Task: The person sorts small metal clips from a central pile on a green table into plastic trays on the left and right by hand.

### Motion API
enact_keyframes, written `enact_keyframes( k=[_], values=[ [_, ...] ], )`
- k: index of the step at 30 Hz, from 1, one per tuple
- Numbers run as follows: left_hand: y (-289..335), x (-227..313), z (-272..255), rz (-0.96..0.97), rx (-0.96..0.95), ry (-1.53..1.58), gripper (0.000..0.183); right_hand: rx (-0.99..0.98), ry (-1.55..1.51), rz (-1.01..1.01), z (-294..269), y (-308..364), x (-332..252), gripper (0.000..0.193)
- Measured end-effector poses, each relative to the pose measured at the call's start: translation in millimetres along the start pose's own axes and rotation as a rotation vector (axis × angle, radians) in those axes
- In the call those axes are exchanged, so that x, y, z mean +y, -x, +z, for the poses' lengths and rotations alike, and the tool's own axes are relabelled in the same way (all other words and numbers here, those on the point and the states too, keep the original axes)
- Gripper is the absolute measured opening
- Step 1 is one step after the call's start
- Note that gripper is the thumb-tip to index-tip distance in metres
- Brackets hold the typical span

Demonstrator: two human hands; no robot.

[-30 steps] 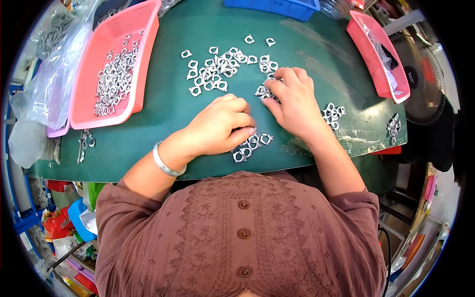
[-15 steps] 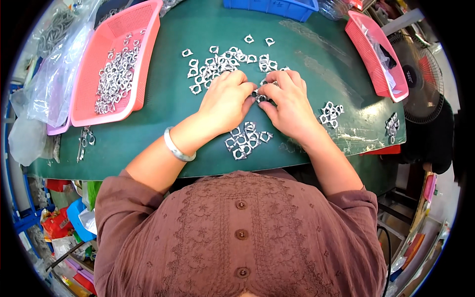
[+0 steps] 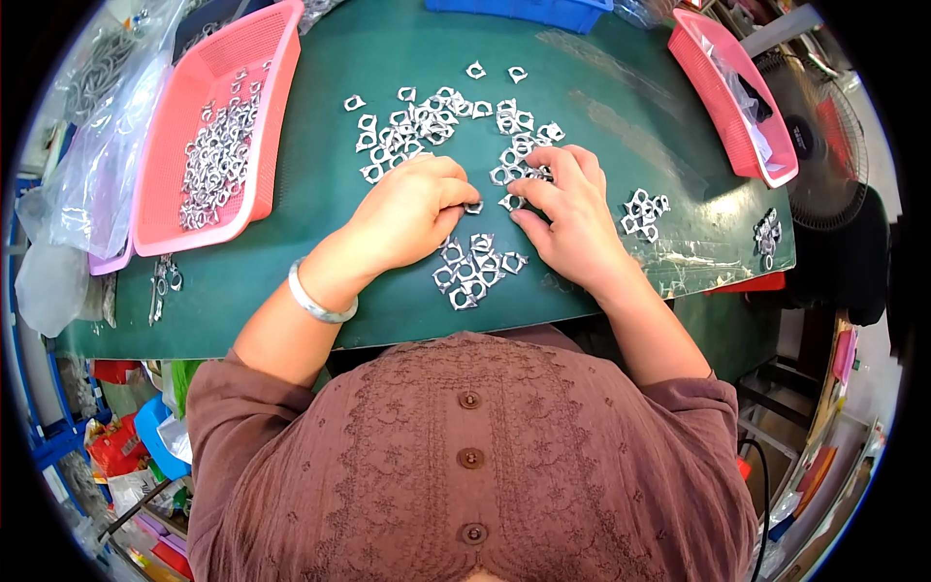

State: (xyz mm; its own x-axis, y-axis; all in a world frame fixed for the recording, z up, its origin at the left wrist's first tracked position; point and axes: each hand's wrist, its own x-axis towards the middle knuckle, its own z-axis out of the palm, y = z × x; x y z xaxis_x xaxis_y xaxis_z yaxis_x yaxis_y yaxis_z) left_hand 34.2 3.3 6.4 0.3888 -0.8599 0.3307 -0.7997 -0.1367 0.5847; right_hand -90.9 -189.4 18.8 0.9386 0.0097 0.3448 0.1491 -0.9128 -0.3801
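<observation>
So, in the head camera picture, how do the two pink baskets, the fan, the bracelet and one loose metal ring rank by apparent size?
Largest to smallest:
1. Left pink basket
2. Right pink basket and fan: unsure, the basket hides part of the fan
3. Bracelet
4. Loose metal ring

I see a smooth bench (image 3: 325, 175) top with a soft sheen, scraped rough along its near right edge. The small pieces (image 3: 512, 118) on it look to me like bright, shiny metal. At the bench's left I make out a basket (image 3: 275, 126) of perforated plastic and glossy clear film (image 3: 102, 184); at its near side, a matt, embroidered cloth shirt (image 3: 407, 466) and a polished bracelet (image 3: 308, 303).
</observation>
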Motion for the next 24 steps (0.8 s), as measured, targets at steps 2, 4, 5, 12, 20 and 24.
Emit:
enact_keyframes(
  k=[2,4,5,12,20,24],
  values=[
    [2,1,-5,0.017,-0.030,0.058,0.027,-0.001,0.004,0.012,-2,2,-1,0.028],
    [2,1,-10,-0.021,-0.017,0.084,0.029,0.016,-0.003,0.038,-5,4,-2,0.027],
    [2,1,-11,-0.059,-0.003,0.109,0.032,0.015,-0.004,0.038,-5,6,-1,0.027],
    [4,-2,-9,-0.079,0.064,0.049,0.034,0.011,0.038,0.001,-5,13,-1,0.026],
    [4,5,-3,-0.100,0.030,-0.025,0.022,0.008,0.034,-0.017,-3,18,-7,0.026],
    [4,5,1,-0.098,0.023,-0.001,0.024,0.032,0.010,-0.023,-1,18,-9,0.026]
  ],
)
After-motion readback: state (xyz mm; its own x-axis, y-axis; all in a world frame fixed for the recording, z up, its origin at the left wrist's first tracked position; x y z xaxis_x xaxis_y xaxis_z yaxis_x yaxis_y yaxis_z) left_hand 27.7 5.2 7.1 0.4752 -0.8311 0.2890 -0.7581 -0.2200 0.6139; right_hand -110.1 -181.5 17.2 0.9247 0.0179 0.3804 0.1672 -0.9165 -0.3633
